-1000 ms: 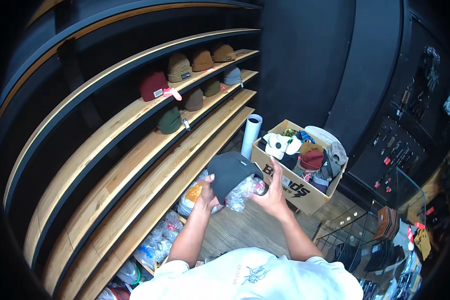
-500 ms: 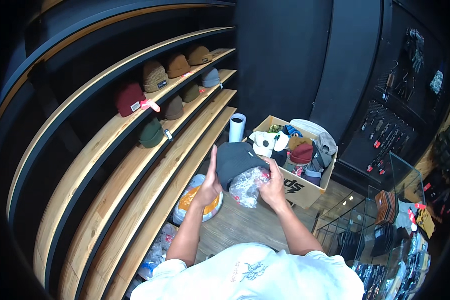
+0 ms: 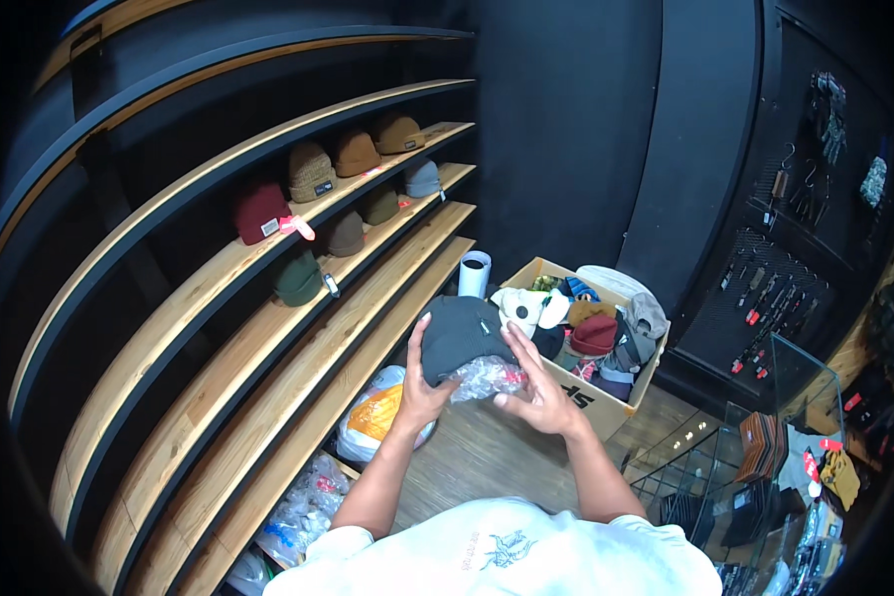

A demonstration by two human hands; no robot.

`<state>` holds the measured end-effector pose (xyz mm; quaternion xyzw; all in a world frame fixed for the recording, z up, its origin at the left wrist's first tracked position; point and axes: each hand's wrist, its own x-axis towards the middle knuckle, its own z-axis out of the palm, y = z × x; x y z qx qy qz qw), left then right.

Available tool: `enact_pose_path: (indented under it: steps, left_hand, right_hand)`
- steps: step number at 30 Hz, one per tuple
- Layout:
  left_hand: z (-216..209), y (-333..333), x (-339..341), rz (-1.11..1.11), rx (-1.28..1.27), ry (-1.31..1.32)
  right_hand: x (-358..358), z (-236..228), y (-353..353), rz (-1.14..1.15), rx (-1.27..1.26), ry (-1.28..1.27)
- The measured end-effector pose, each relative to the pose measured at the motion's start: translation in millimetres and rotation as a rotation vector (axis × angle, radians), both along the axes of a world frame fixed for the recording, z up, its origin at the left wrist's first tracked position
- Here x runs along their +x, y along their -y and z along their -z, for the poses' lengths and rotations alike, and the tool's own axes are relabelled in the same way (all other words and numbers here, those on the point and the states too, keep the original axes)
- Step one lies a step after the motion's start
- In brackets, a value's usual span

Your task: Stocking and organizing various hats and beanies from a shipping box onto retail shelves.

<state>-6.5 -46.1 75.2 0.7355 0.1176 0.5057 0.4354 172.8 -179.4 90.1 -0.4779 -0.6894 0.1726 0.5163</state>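
A dark grey beanie (image 3: pixel 459 336) is held up in front of me, a small tag on its side. Crumpled clear plastic (image 3: pixel 487 378) with some red in it bulges at the beanie's lower opening. My left hand (image 3: pixel 425 389) grips the beanie's left side, fingers up along the outside and thumb at the lower edge. My right hand (image 3: pixel 544 395) lies along the right side with fingers stretched out and thumb apart, touching the beanie near the plastic.
Curved wooden shelves (image 3: pixel 268 372) on the left carry several beanies, including a maroon beanie (image 3: pixel 258 212). Beyond my hands stands a cardboard box (image 3: pixel 616 409) full of hats. A plastic bag (image 3: pixel 375 412) and loose plastic wrappers (image 3: pixel 313 502) lie low at left; a glass case (image 3: pixel 710 467) stands right.
My right hand has loosened from its pinch and its fingers are now straight. My left hand has closed in on the beanie's lower edge. The view has tilted slightly upward.
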Motion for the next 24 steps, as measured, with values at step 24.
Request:
enact_pose_path:
  steps: [24]
  left_hand:
    - [3,37,19,-0.013,0.321,-0.096]
  right_hand:
    - [-33,3,-30,0.696,0.428,-0.313]
